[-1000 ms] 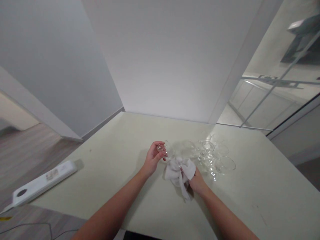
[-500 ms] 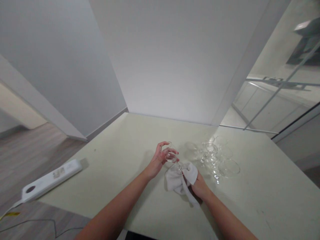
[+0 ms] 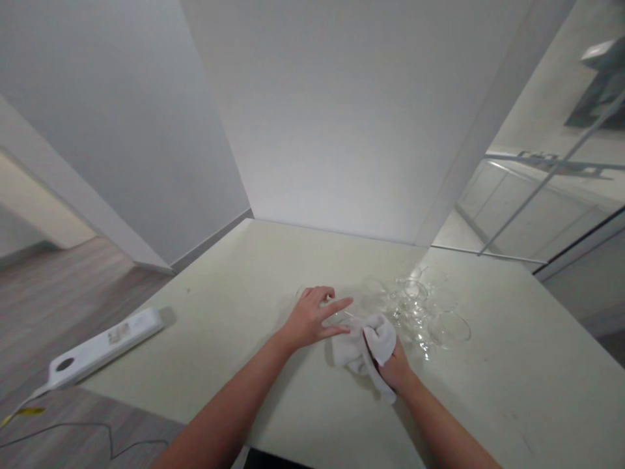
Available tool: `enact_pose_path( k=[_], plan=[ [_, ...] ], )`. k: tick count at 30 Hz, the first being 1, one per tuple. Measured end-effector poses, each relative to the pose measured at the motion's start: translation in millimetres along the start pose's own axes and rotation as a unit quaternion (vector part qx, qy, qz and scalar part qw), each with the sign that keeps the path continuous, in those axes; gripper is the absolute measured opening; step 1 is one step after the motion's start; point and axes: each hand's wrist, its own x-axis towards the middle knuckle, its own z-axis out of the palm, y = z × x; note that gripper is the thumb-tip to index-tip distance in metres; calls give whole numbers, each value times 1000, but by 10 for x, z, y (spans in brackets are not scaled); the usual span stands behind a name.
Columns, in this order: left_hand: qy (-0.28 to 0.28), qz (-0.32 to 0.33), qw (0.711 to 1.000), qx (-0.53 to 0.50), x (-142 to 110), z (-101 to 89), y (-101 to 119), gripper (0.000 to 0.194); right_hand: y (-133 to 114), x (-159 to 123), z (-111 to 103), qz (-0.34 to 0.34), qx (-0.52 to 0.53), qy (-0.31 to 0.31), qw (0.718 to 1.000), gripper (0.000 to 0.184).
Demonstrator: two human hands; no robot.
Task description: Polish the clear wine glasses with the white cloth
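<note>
A clear stemmed glass [image 3: 338,317] lies sideways between my hands, mostly hidden by fingers and cloth. My left hand [image 3: 312,319] is curled over its bowl, with the thumb and index finger stretched toward the cloth. In my right hand [image 3: 393,366] is a bunched white cloth [image 3: 350,352], which wraps the stem end of the glass. Just right of the cloth, several clear glasses [image 3: 415,306] are clustered on the table; their outlines overlap and are hard to separate.
The pale table [image 3: 234,293] meets a white wall [image 3: 332,163] at the back. A white power strip [image 3: 107,345] lies at the table's left edge, its cord hanging toward the floor. Glass-panelled framing [image 3: 541,182] stands at the back right.
My left hand has turned from beneath the glass to over it, its back now facing up. The glass has tilted leftward, and the cloth and right hand have shifted slightly right.
</note>
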Motion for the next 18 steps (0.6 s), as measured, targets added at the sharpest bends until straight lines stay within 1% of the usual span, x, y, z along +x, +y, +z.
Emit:
enact_pose_path(
  k=[2, 4, 7, 9, 11, 15, 18],
  plan=[
    [-48, 38, 997, 38, 0, 9, 31, 56, -20, 9, -10, 13, 7, 21, 1000, 30],
    [-69, 59, 995, 44, 2, 38, 58, 57, -21, 12, -10, 18, -2, 1, 1000, 28],
    [-85, 79, 992, 57, 0, 77, 77, 58, -10, 18, 6, 1, -26, -61, 998, 20],
    [-97, 90, 988, 77, -4, 84, 80, 60, -21, 26, 15, -4, -25, -99, 995, 20],
    [-107, 93, 985, 94, -8, 81, 81, 62, -51, 33, 11, -3, -16, -124, 992, 22],
    [-110, 80, 985, 107, -9, 73, 90, 64, -96, 24, -33, -22, -28, -150, 988, 29],
    [-103, 74, 987, 99, -8, 81, 105, 64, -64, 4, -66, -37, -50, -140, 988, 31]
  ],
)
